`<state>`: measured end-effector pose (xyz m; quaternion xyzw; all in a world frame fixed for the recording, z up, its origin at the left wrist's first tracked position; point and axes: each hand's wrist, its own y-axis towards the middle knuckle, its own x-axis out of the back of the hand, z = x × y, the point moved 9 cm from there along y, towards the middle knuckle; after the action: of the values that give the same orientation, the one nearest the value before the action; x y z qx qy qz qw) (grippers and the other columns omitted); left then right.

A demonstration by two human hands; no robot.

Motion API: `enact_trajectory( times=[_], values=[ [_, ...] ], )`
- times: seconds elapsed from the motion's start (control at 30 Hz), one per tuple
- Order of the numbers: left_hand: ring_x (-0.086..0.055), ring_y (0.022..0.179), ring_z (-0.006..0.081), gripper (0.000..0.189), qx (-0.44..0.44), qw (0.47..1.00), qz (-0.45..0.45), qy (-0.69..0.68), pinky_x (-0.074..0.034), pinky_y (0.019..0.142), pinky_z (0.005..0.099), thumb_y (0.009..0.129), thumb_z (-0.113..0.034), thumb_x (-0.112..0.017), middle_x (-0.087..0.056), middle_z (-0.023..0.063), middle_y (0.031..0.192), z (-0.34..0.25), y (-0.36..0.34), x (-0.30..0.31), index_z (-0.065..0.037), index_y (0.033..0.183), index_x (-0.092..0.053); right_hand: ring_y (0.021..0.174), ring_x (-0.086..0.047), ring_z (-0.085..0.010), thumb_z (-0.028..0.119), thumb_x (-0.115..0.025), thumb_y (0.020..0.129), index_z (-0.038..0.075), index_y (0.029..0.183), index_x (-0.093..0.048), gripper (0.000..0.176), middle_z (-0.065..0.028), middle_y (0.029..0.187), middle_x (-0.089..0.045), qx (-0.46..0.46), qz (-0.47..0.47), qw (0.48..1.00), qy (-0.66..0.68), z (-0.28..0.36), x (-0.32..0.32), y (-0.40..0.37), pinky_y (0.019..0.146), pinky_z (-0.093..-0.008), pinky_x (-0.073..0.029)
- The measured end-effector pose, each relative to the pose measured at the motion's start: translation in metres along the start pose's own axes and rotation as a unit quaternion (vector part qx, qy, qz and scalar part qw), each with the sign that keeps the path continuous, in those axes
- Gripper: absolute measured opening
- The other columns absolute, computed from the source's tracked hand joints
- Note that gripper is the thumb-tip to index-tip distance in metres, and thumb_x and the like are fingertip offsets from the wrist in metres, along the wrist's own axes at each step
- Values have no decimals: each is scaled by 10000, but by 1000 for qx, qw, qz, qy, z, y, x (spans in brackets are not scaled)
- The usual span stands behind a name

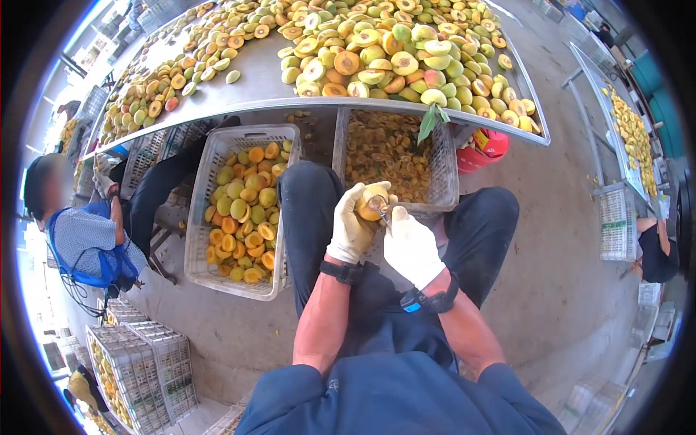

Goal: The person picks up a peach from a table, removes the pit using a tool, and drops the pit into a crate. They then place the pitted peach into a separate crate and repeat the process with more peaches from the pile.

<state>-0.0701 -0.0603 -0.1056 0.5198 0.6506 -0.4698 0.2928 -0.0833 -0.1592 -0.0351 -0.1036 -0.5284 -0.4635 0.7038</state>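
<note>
My left hand (353, 225), in a pale glove, holds a halved yellow fruit (372, 202) with its cut face turned up and to the right. My right hand (413, 245), in a white glove, is closed around a small metal tool (385, 214). The tool's tip meets the cut face of the fruit. Both hands are above my lap, between my knees. Just beyond them, under the table, is a crate of brownish pits and scraps (458, 190).
A metal table (250, 72) heaped with halved fruit stands ahead. A white crate (194, 250) of fruit halves is left of my knee. One person (90, 239) sits at the left, another (658, 250) at the far right. Stacked crates (141, 370) stand lower left; a red bag (484, 151) lies under the table.
</note>
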Motion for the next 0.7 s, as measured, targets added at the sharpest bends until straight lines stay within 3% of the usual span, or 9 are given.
enact_trajectory(
  times=[0.03,0.13,0.37,0.47,0.6,0.7],
  values=[
    [-632,976,296,574,3,1000,1,0,-490,936,407,938,-393,-428,-655,233,1030,0,0,1,81,1236,-555,587,-610,-315,85,-527,860,-38,1003,-553,190,-157,729,-583,21,-9,999,-25,0,2,-1,507,-416,-500],
    [-601,1027,374,613,-17,999,22,-41,-476,965,464,776,-258,-438,-601,293,1162,-4,-1,-4,111,1259,-517,575,-607,-309,79,-508,867,-49,987,-558,183,-149,711,-578,33,-12,999,-38,-3,1,-4,498,-412,-497],
    [-602,987,384,496,0,996,17,-86,-495,923,454,824,-272,-498,-615,257,1103,1,2,-4,90,1153,-580,600,-616,-331,81,-511,848,-58,1007,-557,217,-167,734,-599,0,9,1000,-10,-8,-2,-5,529,-425,-507],
    [-605,899,319,322,10,995,-14,-96,-505,847,415,837,-228,-546,-628,178,984,7,5,4,36,1006,-622,629,-622,-348,90,-523,836,-60,1021,-555,241,-177,743,-605,5,4,1000,18,-6,-5,-7,553,-435,-515],
    [-616,849,302,298,-19,993,-39,-109,-523,807,408,871,-231,-518,-630,169,934,7,4,3,27,989,-612,688,-612,-395,67,-586,819,-84,1056,-534,286,-213,793,-600,-30,25,998,57,-7,-14,-8,614,-465,-505],
    [-615,842,292,282,-44,991,-19,-127,-523,815,421,849,-229,-530,-626,162,933,6,2,-2,10,978,-608,663,-630,-369,95,-521,841,-75,1035,-546,259,-200,763,-616,-47,33,997,54,-8,-22,-5,585,-456,-522]
  ],
)
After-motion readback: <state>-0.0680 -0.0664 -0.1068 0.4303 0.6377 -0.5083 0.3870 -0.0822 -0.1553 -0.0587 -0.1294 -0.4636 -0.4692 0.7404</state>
